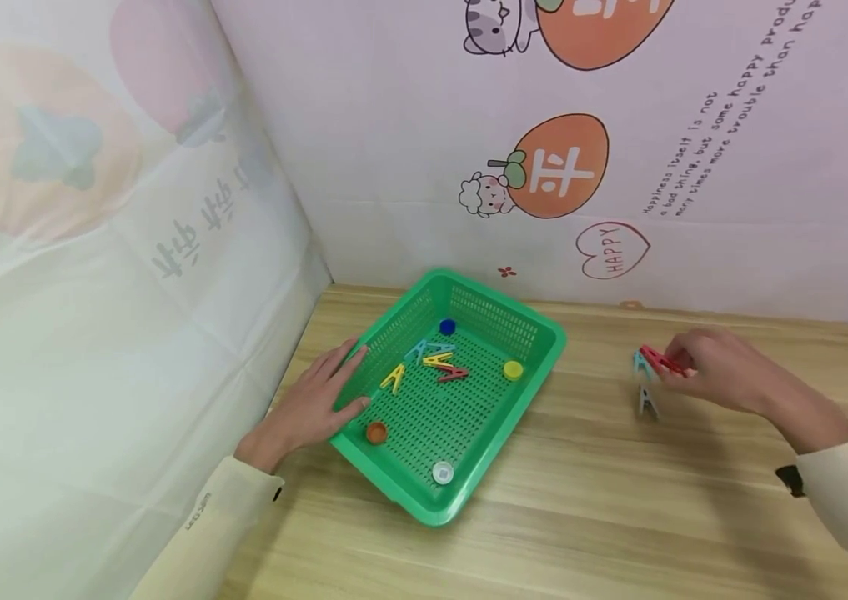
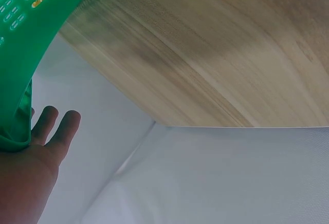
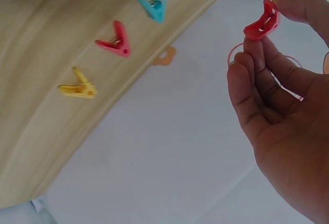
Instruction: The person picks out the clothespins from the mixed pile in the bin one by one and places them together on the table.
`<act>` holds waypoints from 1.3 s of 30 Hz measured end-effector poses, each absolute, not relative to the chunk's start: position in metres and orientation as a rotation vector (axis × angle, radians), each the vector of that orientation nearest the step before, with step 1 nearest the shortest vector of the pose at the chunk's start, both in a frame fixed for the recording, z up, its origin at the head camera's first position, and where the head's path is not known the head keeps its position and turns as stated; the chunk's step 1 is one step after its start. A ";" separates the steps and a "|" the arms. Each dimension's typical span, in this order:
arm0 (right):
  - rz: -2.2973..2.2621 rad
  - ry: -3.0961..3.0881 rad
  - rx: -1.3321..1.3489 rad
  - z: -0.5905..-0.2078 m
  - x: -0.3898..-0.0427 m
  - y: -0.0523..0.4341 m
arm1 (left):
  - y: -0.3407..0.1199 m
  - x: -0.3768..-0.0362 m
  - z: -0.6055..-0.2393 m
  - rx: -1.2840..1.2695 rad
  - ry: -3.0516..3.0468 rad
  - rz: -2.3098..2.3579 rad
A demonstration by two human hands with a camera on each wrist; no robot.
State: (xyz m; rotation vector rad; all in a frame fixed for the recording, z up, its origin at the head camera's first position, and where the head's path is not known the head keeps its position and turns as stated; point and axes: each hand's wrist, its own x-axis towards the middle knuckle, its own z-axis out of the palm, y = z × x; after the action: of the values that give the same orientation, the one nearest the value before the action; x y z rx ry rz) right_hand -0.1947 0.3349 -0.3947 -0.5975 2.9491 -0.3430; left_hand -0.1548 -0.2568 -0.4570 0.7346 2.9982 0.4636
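The right grip (image 1: pixel 701 367) pinches a red clothespin (image 1: pixel 662 361) while the flat, empty left grip (image 1: pixel 318 400) steadies the green basket (image 1: pixel 544 350) of clothespins (image 1: pixel 434 362) and bottle caps (image 1: pixel 513 370).

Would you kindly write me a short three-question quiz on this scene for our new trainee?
1. True or false: the right hand pinches a red clothespin between its fingertips.
2. Which hand touches the green basket? A. the left hand B. the right hand C. neither
3. Fill in: the bottle cap in the basket nearest the left hand is coloured ____.

Key:
1. True; the pin is in its grip, clear of the table.
2. A; its straight fingers rest against the basket's rim and side.
3. Orange.
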 end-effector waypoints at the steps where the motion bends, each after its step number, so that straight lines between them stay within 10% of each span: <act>1: -0.341 2.954 -0.591 -0.397 -0.193 0.338 | -0.257 -0.155 -0.457 0.732 2.998 0.461; 39: -0.494 2.864 -0.115 -0.478 -0.161 0.388 | -0.257 -0.152 -0.458 0.790 3.024 0.492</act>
State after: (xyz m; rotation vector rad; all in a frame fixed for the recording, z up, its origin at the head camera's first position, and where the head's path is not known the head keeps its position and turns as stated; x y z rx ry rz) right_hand -0.1614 0.3876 -0.4777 -0.1150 2.8639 -0.4944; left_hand -0.1525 -0.2571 -0.4579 0.7897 3.0236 0.4922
